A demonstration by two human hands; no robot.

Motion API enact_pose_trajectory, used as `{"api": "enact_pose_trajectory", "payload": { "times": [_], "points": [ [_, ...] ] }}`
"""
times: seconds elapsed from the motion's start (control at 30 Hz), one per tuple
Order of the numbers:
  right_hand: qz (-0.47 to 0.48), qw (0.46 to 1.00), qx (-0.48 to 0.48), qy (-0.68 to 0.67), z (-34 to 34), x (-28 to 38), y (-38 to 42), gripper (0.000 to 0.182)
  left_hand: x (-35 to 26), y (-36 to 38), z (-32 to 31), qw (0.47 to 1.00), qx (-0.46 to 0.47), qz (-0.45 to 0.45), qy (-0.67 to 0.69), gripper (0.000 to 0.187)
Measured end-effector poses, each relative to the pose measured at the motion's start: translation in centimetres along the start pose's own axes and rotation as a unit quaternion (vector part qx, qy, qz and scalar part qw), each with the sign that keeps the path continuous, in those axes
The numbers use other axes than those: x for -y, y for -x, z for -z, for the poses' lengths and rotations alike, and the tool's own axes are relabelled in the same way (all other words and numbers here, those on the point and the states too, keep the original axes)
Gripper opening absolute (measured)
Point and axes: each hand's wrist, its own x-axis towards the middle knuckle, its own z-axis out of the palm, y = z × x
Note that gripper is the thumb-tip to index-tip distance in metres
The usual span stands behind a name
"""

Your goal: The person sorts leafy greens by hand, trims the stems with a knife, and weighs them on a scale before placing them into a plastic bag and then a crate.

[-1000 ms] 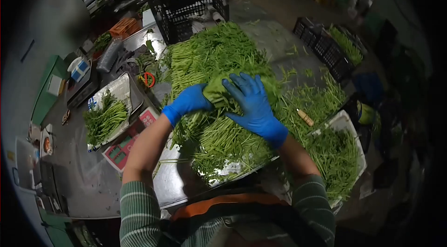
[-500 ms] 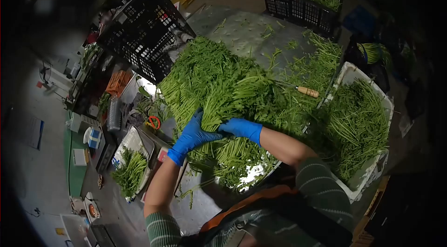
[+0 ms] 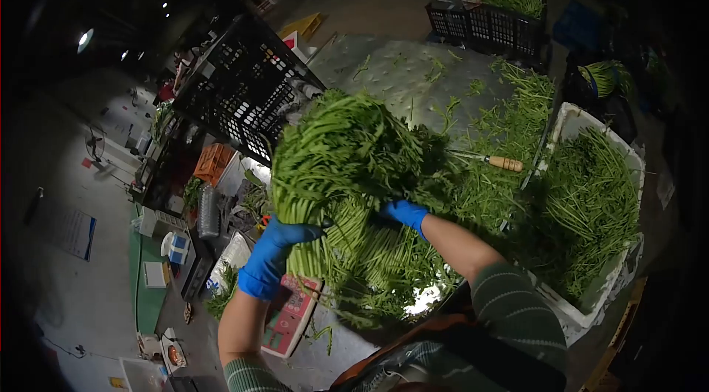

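My left hand, in a blue glove, wraps round the stems of a thick bunch of leafy greens lifted above the pile. My right hand, gloved in blue too, reaches in among the leaves at the right side of the bunch; its fingers are hidden there. Below and between the hands lie more cut greens with pale stems. A red and white scale shows under my left wrist. To the right, a wooden-handled tool rests on loose leaves.
A white foam box of greens stands at the right. A black crate leans at the back left, with an orange basket near it. Beyond the metal table sit black crates holding greens.
My left hand has closed round a bunch and raised it, uncovering stems below. My right hand has moved deeper into the leaves. The red and white scale has come further into view.
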Motion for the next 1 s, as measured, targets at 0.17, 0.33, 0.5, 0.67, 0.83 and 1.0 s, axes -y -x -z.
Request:
{"api": "enact_pose_trajectory", "payload": {
  "times": [0.17,0.33,0.5,0.67,0.83,1.0],
  "points": [
    [-0.172,0.978,0.117,-0.021,6.9,11.7,1.1,0.050,-5.4,2.5,5.7,0.992,-0.004,-0.123,-0.007,0.045],
    [-0.107,0.944,0.020,-0.311,7.8,14.4,2.0,0.044,-1.7,2.3,3.3,0.992,-0.105,0.008,0.066,0.026],
    [-0.246,0.774,0.114,-0.572,8.1,17.8,2.3,0.051,5.7,1.2,2.3,0.991,-0.100,0.025,0.090,0.025],
    [-0.129,0.817,0.088,-0.556,4.1,22.1,4.0,0.048,14.0,-0.4,-2.2,0.953,-0.156,-0.160,-0.205,0.052],
    [-0.119,0.769,0.003,-0.628,2.9,21.7,6.4,0.047,14.4,2.1,-5.6,0.811,-0.317,-0.079,-0.485,0.086],
    [-0.152,0.714,0.067,-0.681,3.0,21.1,8.2,0.039,13.5,5.8,-6.2,0.859,-0.179,-0.100,-0.470,0.108]
  ]
}}
